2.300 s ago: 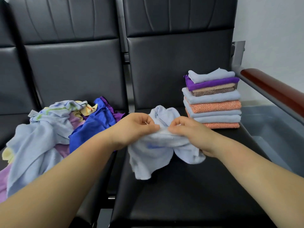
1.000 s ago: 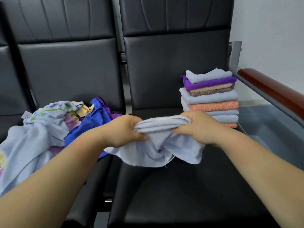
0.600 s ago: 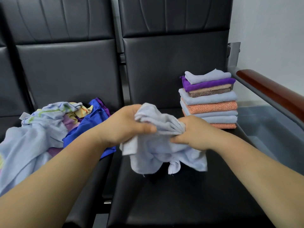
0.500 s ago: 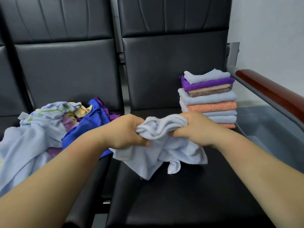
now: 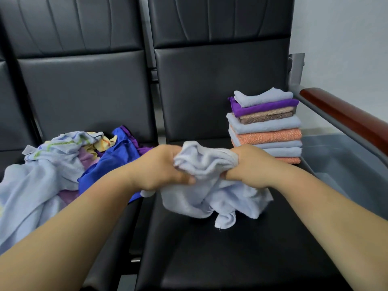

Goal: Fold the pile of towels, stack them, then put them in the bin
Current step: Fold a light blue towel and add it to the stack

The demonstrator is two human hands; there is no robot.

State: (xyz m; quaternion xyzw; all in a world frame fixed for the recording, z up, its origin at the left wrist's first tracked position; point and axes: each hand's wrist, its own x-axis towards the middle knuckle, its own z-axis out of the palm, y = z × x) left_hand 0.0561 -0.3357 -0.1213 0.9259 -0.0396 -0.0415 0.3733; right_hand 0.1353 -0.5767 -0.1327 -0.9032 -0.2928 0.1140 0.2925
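Note:
A crumpled pale blue towel [image 5: 210, 192] hangs over the black seat [image 5: 220, 259] of the right-hand chair. My left hand [image 5: 161, 166] grips its bunched upper edge on the left and my right hand [image 5: 249, 164] grips the same edge on the right, the two fists close together. Behind my right hand stands a neat stack of folded towels [image 5: 266, 127] in pale blue, purple, brown and orange. On the left seat lies a loose pile of unfolded towels [image 5: 52, 164], pale blue, dark blue, purple and yellow. A grey bin [image 5: 344, 164] sits on the floor to the right, beyond the armrest.
Black chair backs [image 5: 220, 85] rise behind both seats. A red-brown wooden armrest [image 5: 346, 120] on a grey metal frame runs along the right side, between the seat and the bin. A white wall stands at the upper right.
Both hands keep their hold on the pale blue towel and have gathered and re-bunched its upper edge; the hanging cloth has shifted slightly. The stack and the pile have not moved.

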